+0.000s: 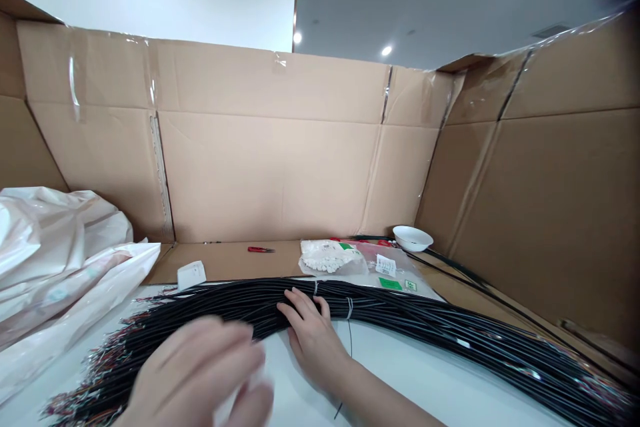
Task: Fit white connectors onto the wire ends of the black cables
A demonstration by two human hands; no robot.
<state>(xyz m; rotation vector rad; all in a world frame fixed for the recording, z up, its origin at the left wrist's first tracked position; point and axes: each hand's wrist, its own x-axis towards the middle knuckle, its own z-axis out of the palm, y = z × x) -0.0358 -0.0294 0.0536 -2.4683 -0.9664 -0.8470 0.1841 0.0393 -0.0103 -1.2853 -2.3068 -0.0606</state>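
A thick bundle of black cables (400,310) arches across the white table, with bared coloured wire ends at both sides. White ties (349,308) loop around it near the middle. My right hand (313,333) rests on the bundle's near side, its fingers spread over the cables just left of the ties. Closer to the camera, my left hand (200,373) is raised in front of the bundle's left part. Motion smears its fingers, and whether anything is between them is not visible. One thin black cable (351,340) hangs from the bundle beneath my right wrist.
Cardboard walls (280,173) enclose the table. White plastic sheeting (70,260) is heaped at left. Behind the bundle are a white card (191,275), a red-handled tool (260,249), a bag of small white parts (330,257) and a white bowl (413,239).
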